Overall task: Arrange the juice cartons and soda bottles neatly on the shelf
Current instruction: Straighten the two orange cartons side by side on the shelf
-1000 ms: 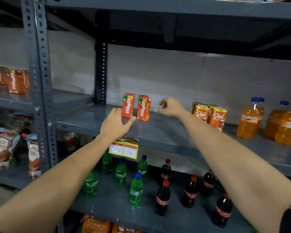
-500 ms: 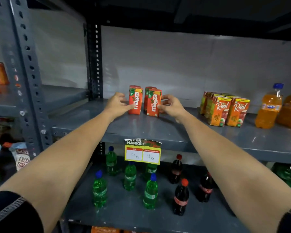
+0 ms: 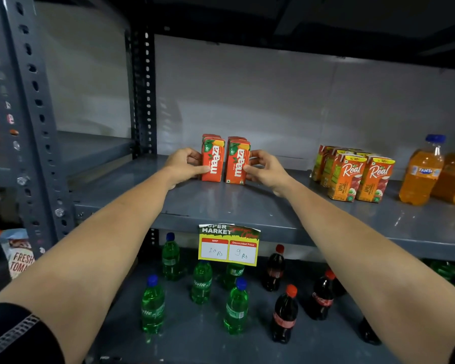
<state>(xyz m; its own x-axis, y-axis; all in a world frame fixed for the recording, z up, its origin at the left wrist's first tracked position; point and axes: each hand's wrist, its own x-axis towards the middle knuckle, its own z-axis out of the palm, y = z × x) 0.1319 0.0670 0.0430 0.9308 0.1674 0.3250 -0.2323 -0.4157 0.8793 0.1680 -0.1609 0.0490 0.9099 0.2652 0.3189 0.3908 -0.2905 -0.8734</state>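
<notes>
On the grey shelf [image 3: 247,206], outstretched left hand [image 3: 180,165] and right hand [image 3: 267,169] each grip an upright Maaza carton [image 3: 212,161].

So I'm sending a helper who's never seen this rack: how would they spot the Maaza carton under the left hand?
Find the grey middle shelf, above the yellow price tag. Near its left post stand two red Maaza cartons. The left Maaza carton is the one touched by the left hand, farthest from the orange Real cartons.
</notes>
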